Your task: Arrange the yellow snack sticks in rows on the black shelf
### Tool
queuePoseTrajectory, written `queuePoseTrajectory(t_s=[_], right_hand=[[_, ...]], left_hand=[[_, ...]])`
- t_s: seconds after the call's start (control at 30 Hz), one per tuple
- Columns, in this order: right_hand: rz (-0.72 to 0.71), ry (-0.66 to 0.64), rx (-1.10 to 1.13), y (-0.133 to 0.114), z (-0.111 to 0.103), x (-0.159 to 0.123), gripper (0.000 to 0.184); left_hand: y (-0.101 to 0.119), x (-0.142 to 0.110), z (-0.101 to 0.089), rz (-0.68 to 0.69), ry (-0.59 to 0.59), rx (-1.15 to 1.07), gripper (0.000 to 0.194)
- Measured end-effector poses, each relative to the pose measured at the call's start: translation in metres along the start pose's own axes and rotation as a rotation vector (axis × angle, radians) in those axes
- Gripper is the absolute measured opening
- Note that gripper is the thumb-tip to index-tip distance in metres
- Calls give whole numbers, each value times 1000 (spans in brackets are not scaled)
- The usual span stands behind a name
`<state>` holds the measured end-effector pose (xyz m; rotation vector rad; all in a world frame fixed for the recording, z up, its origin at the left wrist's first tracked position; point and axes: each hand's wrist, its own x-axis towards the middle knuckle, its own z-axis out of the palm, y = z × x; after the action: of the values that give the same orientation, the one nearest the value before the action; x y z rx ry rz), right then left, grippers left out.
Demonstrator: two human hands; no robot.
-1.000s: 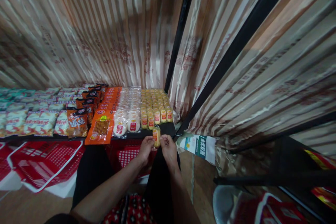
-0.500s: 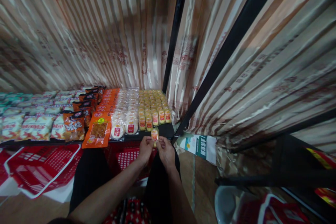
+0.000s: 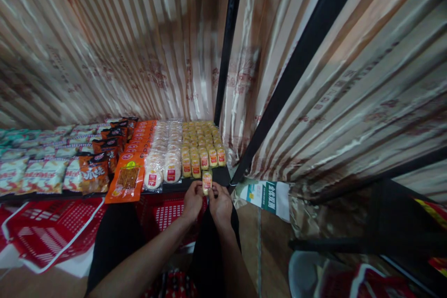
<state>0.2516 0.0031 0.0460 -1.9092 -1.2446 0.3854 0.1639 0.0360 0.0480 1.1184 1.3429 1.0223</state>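
Observation:
Between my two hands a small yellow snack pack [image 3: 207, 181] with a red and white label stands upright at the shelf's front edge. My left hand [image 3: 193, 201] pinches its left side with the fingertips. On its right side the fingers of my right hand [image 3: 220, 202] close on the same pack. Just behind it, rows of matching yellow snack packs [image 3: 204, 158] stand on the black shelf [image 3: 181, 185]. To their left lie clear-wrapped round white crackers [image 3: 172, 167], and beyond those an orange bag of brown sticks [image 3: 127, 174].
Orange-black snack bags [image 3: 94, 174] and white snack bags [image 3: 45, 174] fill the shelf's left. Red baskets [image 3: 52, 228] sit below. Black metal bars [image 3: 275, 98] slant on the right before a pleated curtain [image 3: 167, 46]. A white and green bag [image 3: 267, 198] lies on the floor.
The view has shifted slightly, so the shelf goods appear a little lower and farther left. Both hands keep hold of the yellow snack pack at the shelf edge.

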Motion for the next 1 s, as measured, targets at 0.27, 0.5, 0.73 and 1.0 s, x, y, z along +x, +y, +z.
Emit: queuePoseTrajectory(t_s=[0.27,0.5,0.73,1.0], right_hand=[[16,60,50,0,9,5,36],[-15,95,22,-6,3,10,34],[37,50,132,-8,8,12,40],[26,63,188,-3,19,15,40]], left_hand=[[5,6,4,60,63,121,21],[5,14,10,43,79,66,21],[6,18,15,-15,44,-24,22],[17,19,16,8,56,6,29]])
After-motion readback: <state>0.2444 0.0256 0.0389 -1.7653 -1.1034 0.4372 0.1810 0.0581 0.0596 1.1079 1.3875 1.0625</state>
